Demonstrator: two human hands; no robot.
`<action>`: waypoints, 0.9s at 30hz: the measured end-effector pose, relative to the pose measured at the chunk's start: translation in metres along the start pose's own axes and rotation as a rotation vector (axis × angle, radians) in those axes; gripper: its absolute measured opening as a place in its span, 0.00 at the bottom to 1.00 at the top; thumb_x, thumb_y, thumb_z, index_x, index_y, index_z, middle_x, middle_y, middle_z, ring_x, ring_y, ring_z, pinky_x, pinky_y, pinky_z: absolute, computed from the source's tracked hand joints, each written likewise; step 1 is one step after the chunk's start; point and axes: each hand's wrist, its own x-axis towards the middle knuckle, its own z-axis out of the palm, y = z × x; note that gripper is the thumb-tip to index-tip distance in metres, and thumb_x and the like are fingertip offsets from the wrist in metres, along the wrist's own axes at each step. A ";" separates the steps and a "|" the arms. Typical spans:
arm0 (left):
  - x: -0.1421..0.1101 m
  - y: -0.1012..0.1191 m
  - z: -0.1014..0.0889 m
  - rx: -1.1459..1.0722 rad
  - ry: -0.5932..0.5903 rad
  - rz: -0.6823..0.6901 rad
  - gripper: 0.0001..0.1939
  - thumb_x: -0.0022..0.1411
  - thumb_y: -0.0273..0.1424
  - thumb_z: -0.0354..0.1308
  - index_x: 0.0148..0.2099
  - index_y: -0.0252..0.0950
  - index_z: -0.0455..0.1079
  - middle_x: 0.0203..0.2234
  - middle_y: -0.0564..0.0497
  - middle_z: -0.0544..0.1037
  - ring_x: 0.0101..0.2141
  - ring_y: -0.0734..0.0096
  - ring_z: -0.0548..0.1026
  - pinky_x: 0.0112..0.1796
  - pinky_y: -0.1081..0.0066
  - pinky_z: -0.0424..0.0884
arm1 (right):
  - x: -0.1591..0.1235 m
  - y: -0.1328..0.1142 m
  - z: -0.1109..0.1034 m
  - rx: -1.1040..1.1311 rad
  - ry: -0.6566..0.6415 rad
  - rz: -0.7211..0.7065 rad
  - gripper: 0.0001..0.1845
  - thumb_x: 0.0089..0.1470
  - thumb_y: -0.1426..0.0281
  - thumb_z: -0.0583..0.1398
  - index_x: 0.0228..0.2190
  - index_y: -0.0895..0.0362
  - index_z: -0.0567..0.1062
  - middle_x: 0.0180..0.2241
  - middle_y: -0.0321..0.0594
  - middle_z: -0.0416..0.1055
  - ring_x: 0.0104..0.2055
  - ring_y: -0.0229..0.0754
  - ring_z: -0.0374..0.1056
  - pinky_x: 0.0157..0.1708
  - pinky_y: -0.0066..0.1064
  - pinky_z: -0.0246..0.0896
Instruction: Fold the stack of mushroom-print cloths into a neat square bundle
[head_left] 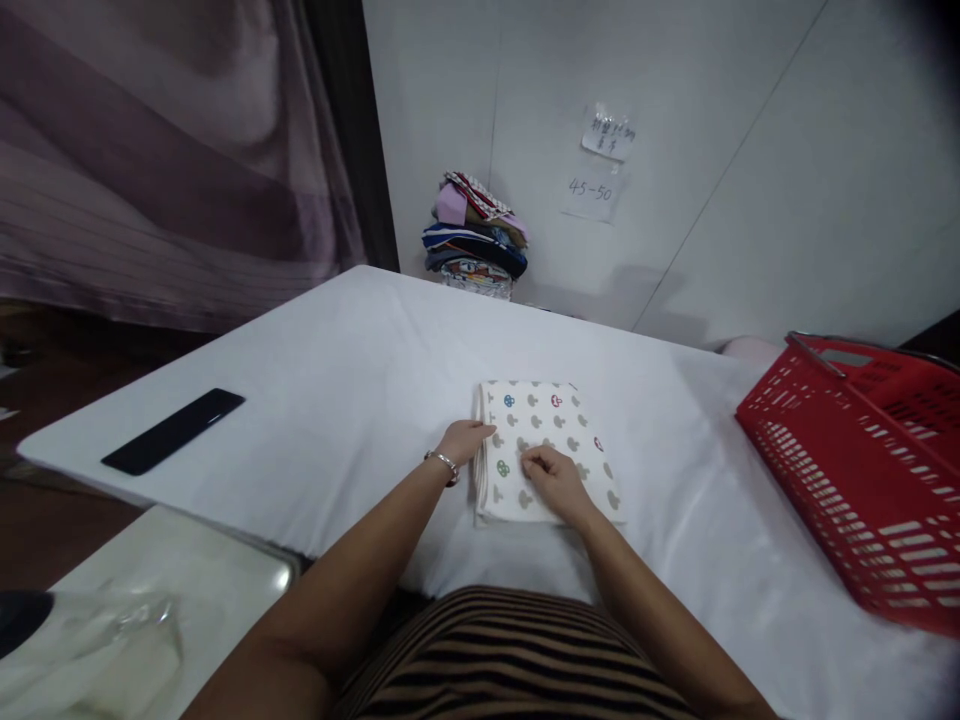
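Observation:
A white folded cloth (536, 425) printed with grey, blue, red and green mushrooms lies in several layers in front of me. At its left folded edge is my left hand (466, 438), closed on the layers, with a bracelet (448, 467) on the wrist. My right hand (556, 480) rests over the middle of the cloth with its fingers curled in. Nothing shows between those fingers, and their tips are close to the fabric.
The cloth lies on a white-covered table (360, 360). A red basket (862, 480) stands at the right, a flat black object (174, 431) at the left. Beyond the far edge is a stack of folded fabrics (476, 240) by the wall; a curtain (172, 150) hangs at left.

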 end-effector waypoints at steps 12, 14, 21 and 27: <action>-0.003 0.005 -0.019 -0.047 -0.398 -0.203 0.24 0.52 0.46 0.58 0.18 0.37 0.51 0.08 0.60 0.53 0.11 0.84 0.46 0.16 0.75 0.39 | 0.000 0.000 0.001 -0.008 0.001 -0.013 0.09 0.49 0.68 0.54 0.29 0.54 0.74 0.28 0.36 0.71 0.32 0.40 0.65 0.35 0.31 0.59; -0.002 0.001 -0.019 -0.083 -0.430 -0.211 0.25 0.53 0.46 0.56 0.17 0.37 0.50 0.09 0.60 0.52 0.11 0.85 0.45 0.16 0.75 0.38 | 0.000 0.002 0.001 -0.014 0.008 -0.018 0.09 0.49 0.68 0.54 0.29 0.54 0.74 0.28 0.35 0.71 0.32 0.40 0.65 0.35 0.31 0.59; 0.006 -0.012 -0.003 -0.169 -0.093 -0.046 0.13 0.50 0.39 0.60 0.24 0.36 0.64 0.11 0.59 0.59 0.15 0.79 0.58 0.18 0.75 0.54 | 0.000 0.001 0.002 -0.038 0.005 -0.015 0.09 0.50 0.68 0.54 0.29 0.54 0.74 0.28 0.36 0.71 0.32 0.40 0.65 0.34 0.30 0.59; 0.009 -0.016 0.007 0.034 0.060 0.113 0.11 0.48 0.38 0.60 0.23 0.34 0.67 0.18 0.54 0.69 0.23 0.74 0.67 0.24 0.75 0.60 | -0.001 0.002 0.003 -0.042 0.017 -0.024 0.09 0.50 0.68 0.54 0.30 0.55 0.74 0.28 0.36 0.71 0.32 0.39 0.65 0.34 0.30 0.59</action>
